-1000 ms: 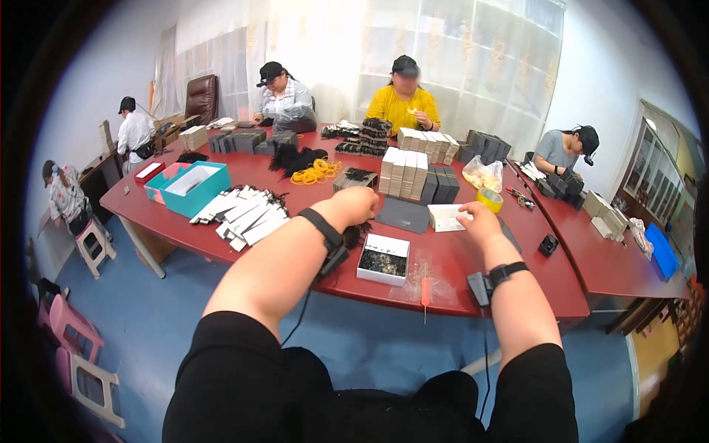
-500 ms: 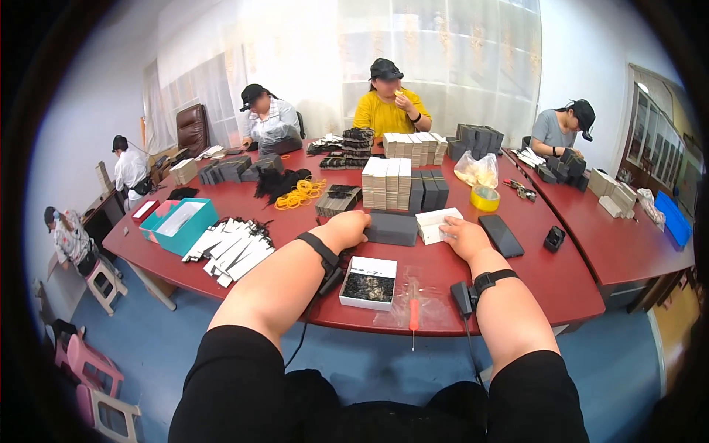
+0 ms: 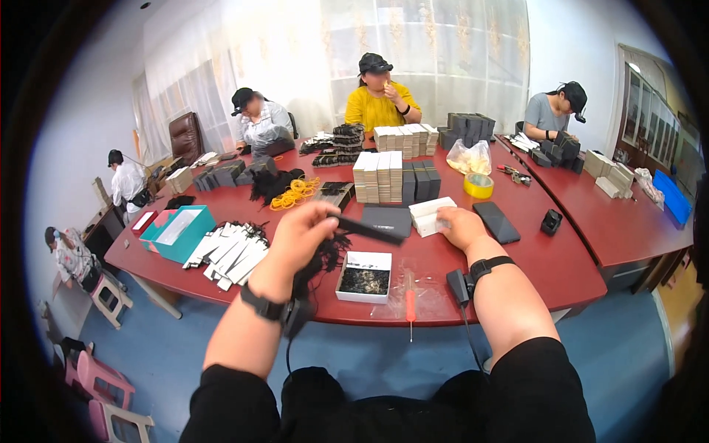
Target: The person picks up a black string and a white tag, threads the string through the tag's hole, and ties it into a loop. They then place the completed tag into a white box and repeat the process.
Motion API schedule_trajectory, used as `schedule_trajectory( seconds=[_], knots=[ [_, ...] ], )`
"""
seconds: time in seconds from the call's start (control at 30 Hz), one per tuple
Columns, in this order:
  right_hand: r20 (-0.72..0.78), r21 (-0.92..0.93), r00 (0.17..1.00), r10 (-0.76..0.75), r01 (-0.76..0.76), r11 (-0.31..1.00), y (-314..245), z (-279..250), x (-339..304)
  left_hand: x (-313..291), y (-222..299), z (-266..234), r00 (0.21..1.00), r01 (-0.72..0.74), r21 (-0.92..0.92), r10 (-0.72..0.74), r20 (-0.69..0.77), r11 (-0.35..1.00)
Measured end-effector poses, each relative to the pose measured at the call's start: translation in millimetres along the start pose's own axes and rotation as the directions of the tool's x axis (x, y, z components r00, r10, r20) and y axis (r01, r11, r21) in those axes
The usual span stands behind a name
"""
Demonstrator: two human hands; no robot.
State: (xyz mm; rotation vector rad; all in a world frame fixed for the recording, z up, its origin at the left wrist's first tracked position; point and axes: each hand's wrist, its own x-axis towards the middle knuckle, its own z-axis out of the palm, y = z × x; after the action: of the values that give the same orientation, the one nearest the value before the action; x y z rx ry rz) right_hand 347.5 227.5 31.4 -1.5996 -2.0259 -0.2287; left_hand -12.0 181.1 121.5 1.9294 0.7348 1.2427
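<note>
My left hand (image 3: pixel 304 227) is raised over the near table, its fingers pinching a long black card strip (image 3: pixel 371 229) with a tangle of black strings (image 3: pixel 325 256) hanging beneath. My right hand (image 3: pixel 462 225) closes on a small stack of white cards (image 3: pixel 430 217), resting at the table's middle. Between the hands, a dark grey flat block (image 3: pixel 390 215) lies partly behind the strip. Nearer to me stands an open white box (image 3: pixel 366 277) with small dark and gold bits inside. Beside it, a screwdriver with a red handle (image 3: pixel 410 304) lies on clear plastic.
Bundled card stacks (image 3: pixel 379 177) stand behind my hands. A phone (image 3: pixel 496 222), yellow tape roll (image 3: pixel 478 186) and small black device (image 3: pixel 550 221) lie right. To the left are white tags (image 3: pixel 229 251), a teal box (image 3: pixel 177 230) and yellow bands (image 3: pixel 294 193). Several people sit around.
My left hand has left the dark grey block, come nearer and up, and now holds a black card strip with strings. My right hand stays at the white cards.
</note>
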Motion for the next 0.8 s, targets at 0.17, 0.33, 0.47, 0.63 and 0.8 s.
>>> schedule_trajectory(
  seconds=[0.17, 0.33, 0.47, 0.63, 0.8],
  knots=[
    [-0.201, -0.055, 0.944, -0.262, 0.256, 0.965, 9, -7, -3, -101, 0, 41, 0.99, -0.091, 0.02, 0.088, 0.106, 0.996],
    [-0.25, 0.061, 0.932, -0.263, 0.286, 0.956, 4, -8, 1, -137, -25, 90, 0.955, 0.292, -0.317, -0.255, 0.155, 0.902],
    [-0.21, 0.107, 0.977, 0.029, -0.007, 0.994, -2, -21, -13, -110, -28, 92, 0.941, 0.317, -0.375, -0.34, 0.006, 0.871],
    [-0.224, 0.202, 0.962, 0.154, -0.109, 0.973, -15, -35, -23, -51, -11, 45, 0.959, 0.22, -0.479, -0.279, -0.056, 0.85],
    [-0.207, 0.217, 0.954, 0.218, -0.173, 0.961, -10, -29, -26, 25, -49, 34, 0.885, 0.363, -0.359, -0.439, -0.156, 0.86]
  ],
)
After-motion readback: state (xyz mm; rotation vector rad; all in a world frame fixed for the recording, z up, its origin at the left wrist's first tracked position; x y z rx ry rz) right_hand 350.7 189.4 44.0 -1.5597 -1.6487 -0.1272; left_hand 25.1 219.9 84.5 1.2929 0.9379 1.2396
